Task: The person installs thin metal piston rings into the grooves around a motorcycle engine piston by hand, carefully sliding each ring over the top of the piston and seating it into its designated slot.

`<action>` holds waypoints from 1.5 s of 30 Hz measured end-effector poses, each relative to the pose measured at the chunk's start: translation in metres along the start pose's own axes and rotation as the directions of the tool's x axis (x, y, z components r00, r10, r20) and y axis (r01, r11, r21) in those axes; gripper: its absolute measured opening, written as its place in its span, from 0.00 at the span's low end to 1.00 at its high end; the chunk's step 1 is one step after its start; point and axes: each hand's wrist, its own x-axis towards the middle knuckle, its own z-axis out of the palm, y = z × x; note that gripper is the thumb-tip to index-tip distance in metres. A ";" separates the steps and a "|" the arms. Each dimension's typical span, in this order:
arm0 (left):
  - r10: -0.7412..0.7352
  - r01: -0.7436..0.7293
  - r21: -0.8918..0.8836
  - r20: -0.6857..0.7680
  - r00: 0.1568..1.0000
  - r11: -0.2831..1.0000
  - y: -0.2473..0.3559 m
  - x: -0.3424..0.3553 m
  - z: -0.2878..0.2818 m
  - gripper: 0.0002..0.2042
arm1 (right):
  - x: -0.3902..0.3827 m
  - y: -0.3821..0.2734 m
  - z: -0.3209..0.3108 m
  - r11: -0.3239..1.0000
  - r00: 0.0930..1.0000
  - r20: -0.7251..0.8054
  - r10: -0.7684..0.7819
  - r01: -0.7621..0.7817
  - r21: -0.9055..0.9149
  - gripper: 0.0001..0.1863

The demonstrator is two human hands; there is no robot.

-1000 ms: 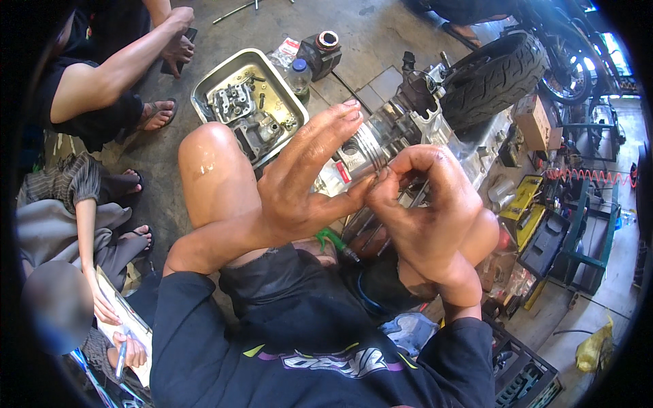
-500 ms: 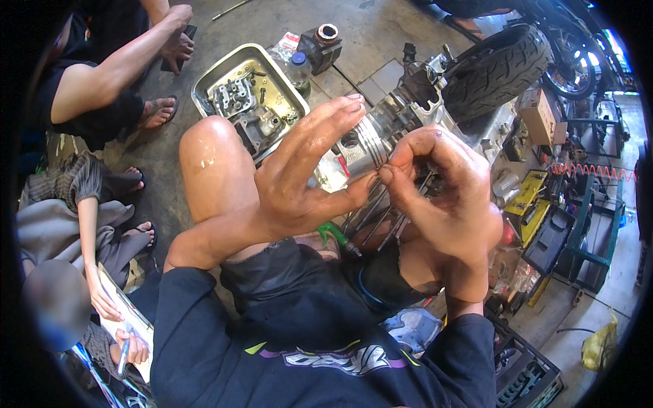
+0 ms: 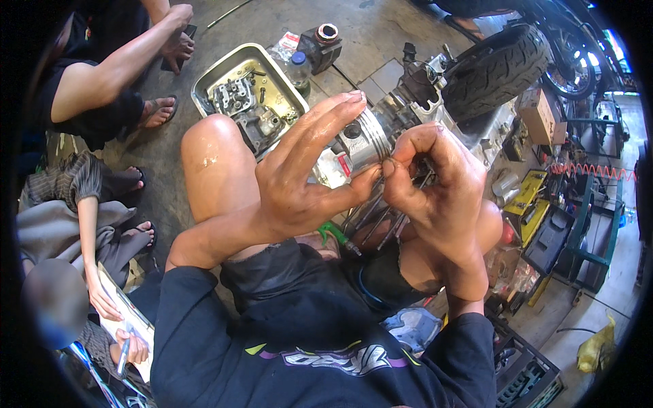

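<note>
A silver piston with thin rings sits upright between my two hands in the middle of the view. My left hand grips it, long fingers over its top and thumb at its lower edge. My right hand has thumb and index finger pinched at the ring grooves on the piston's right side; whatever small part lies between those fingertips is hidden. Just beyond are an engine assembly and a red-and-white package. A metal tray of engine parts stands to the left.
A co-worker's legs and hands are at upper left; another person writes on paper at lower left. A bottle, a tyre, a motorcycle, a cardboard box, a toolbox and a green air gun surround me.
My hands and the piston have moved slightly up and to the right. My right thumb and index finger have shifted along the piston's rings.
</note>
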 end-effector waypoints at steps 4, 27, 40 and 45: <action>-0.020 0.025 -0.046 0.112 0.994 0.999 -0.002 -0.005 -0.007 0.33 | 0.001 0.002 -0.001 1.000 0.999 0.035 0.012 -0.013 0.004 0.09; 0.010 -0.010 0.046 0.003 1.000 0.999 -0.005 -0.003 -0.003 0.31 | 0.002 0.002 -0.001 0.993 0.993 0.034 -0.112 0.114 -0.039 0.08; -0.144 0.146 -0.172 0.025 0.989 0.974 0.000 0.000 -0.005 0.32 | -0.001 0.011 -0.010 0.938 0.992 -0.103 0.069 -0.029 0.345 0.12; -0.148 0.158 -0.309 0.054 0.987 0.938 -0.010 -0.003 -0.005 0.32 | 0.005 0.036 0.000 0.885 0.994 0.065 -0.086 0.046 0.462 0.25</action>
